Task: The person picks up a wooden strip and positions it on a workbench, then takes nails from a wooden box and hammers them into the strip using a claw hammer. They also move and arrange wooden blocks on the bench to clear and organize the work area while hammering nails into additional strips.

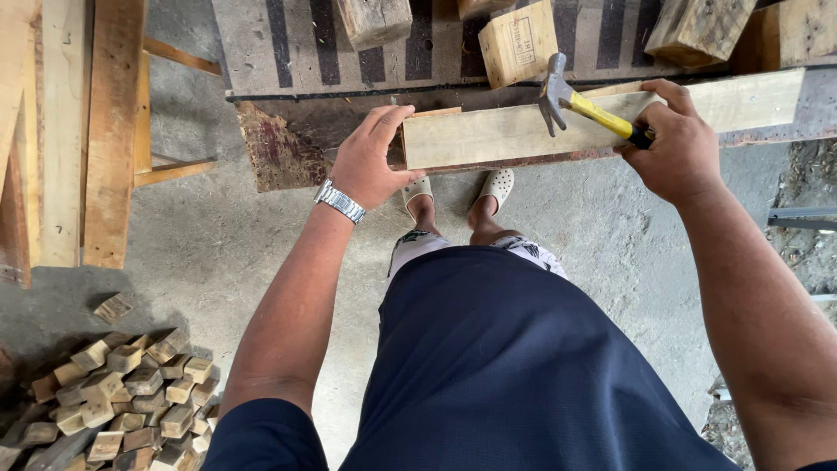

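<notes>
A long pale wooden plank [523,126] lies across the edge of a worn work surface [279,148]. My left hand [370,157], with a metal watch on the wrist, grips the plank's left end. My right hand [676,148] is closed around the yellow-and-black handle of a claw hammer [580,105]. Its steel head hangs over the plank's middle, just above the wood.
Several wooden blocks [519,39] stand on a striped board at the back. Long planks [109,131] lean at the left. A heap of small wood offcuts [122,401] lies on the concrete floor at lower left. My feet in pale clogs [497,185] stand below the bench.
</notes>
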Demonstrator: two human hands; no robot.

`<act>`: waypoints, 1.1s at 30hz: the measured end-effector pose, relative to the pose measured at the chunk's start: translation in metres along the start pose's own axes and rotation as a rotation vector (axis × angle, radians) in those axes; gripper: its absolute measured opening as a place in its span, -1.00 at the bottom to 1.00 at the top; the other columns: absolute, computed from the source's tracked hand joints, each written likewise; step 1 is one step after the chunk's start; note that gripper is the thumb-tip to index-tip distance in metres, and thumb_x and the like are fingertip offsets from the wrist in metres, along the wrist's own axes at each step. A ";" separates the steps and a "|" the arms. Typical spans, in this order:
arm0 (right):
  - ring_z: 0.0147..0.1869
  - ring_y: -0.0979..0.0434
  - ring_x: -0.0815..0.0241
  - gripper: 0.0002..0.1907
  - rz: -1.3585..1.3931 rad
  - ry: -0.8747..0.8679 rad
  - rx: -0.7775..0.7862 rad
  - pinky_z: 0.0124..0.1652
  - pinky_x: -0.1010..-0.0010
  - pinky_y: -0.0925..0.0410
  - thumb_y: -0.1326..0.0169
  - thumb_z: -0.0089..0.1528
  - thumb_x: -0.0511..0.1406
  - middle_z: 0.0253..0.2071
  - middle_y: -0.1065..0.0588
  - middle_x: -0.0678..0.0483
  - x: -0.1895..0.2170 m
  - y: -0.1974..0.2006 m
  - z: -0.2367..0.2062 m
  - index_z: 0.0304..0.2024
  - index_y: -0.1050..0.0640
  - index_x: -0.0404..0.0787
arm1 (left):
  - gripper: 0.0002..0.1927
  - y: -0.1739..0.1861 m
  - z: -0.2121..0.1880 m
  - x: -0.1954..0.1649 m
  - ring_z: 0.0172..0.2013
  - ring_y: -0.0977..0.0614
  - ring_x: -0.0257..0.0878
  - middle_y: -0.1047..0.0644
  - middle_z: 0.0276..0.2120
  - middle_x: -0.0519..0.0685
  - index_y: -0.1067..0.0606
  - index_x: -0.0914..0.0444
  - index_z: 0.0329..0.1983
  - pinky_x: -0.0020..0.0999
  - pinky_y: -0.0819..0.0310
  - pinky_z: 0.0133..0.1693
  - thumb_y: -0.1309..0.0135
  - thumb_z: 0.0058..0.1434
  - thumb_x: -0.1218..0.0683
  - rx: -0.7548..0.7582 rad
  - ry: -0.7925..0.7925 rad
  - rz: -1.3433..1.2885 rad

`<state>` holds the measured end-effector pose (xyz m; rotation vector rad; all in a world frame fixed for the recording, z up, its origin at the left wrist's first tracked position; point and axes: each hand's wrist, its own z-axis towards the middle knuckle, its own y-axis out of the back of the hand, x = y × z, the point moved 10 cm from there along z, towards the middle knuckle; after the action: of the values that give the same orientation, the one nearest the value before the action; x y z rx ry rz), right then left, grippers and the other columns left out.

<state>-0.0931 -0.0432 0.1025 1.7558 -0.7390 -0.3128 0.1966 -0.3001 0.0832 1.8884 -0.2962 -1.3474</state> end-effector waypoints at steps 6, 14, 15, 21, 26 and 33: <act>0.04 -0.60 0.08 -0.71 0.115 0.046 -0.072 -0.06 0.24 -0.48 -0.41 0.18 -0.29 0.43 -0.37 0.08 -0.012 0.012 -0.003 -0.25 -0.56 -0.31 | -0.02 -0.016 0.001 0.013 0.20 -0.55 -0.08 -0.41 0.28 0.02 -0.21 0.11 0.45 -0.21 -0.54 0.17 -0.44 -0.01 0.00 -0.027 0.071 -0.103; 0.05 -0.61 0.14 -0.71 0.234 0.042 -0.090 -0.03 0.37 -0.52 -0.41 0.20 -0.36 0.47 -0.35 0.00 -0.044 0.046 -0.002 -0.23 -0.55 -0.40 | -0.05 -0.029 0.017 -0.005 0.38 -0.36 0.09 -0.29 0.43 0.18 -0.13 0.12 0.51 -0.02 -0.37 0.32 -0.39 0.12 0.06 -0.353 -0.034 0.026; 0.05 -0.61 0.14 -0.71 0.250 0.041 -0.087 -0.02 0.37 -0.52 -0.40 0.20 -0.36 0.47 -0.34 0.00 -0.047 0.049 -0.001 -0.22 -0.55 -0.40 | -0.07 -0.029 0.013 -0.011 0.38 -0.35 0.12 -0.29 0.43 0.22 -0.16 0.15 0.49 0.04 -0.34 0.33 -0.38 0.11 0.06 -0.393 -0.029 0.039; 0.06 -0.60 0.09 -0.73 0.262 0.097 -0.102 -0.05 0.31 -0.50 -0.41 0.15 -0.39 0.43 -0.34 -0.04 -0.057 0.053 -0.002 -0.25 -0.56 -0.40 | -0.42 -0.122 0.005 -0.104 0.20 -0.45 -0.01 -0.41 0.17 0.09 -0.38 0.19 0.27 0.06 -0.30 0.27 -0.23 0.19 0.05 -0.361 -0.114 0.166; 0.06 -0.60 0.03 -0.67 0.263 0.211 -0.119 -0.06 0.25 -0.46 -0.46 0.10 -0.38 0.41 -0.37 -0.07 -0.060 0.052 -0.009 -0.26 -0.55 -0.38 | -0.13 -0.202 0.088 -0.160 0.18 -0.43 0.21 -0.45 0.11 0.32 -0.37 0.40 0.19 0.21 -0.27 0.18 -0.33 -0.01 -0.26 -0.261 -0.115 0.033; 0.09 -0.59 -0.03 -0.68 0.275 0.280 -0.114 -0.03 0.21 -0.44 -0.45 0.10 -0.39 0.38 -0.39 -0.06 -0.060 0.049 -0.015 -0.23 -0.57 -0.37 | -0.34 -0.204 0.065 -0.118 0.10 -0.63 -0.08 -0.60 0.06 0.09 -0.45 0.22 0.23 -0.20 -0.51 0.20 -0.24 0.13 -0.19 0.194 0.293 -0.155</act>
<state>-0.1461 -0.0020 0.1435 1.5271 -0.7318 0.0758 0.0419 -0.1237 0.0130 2.2788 -0.1374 -1.1510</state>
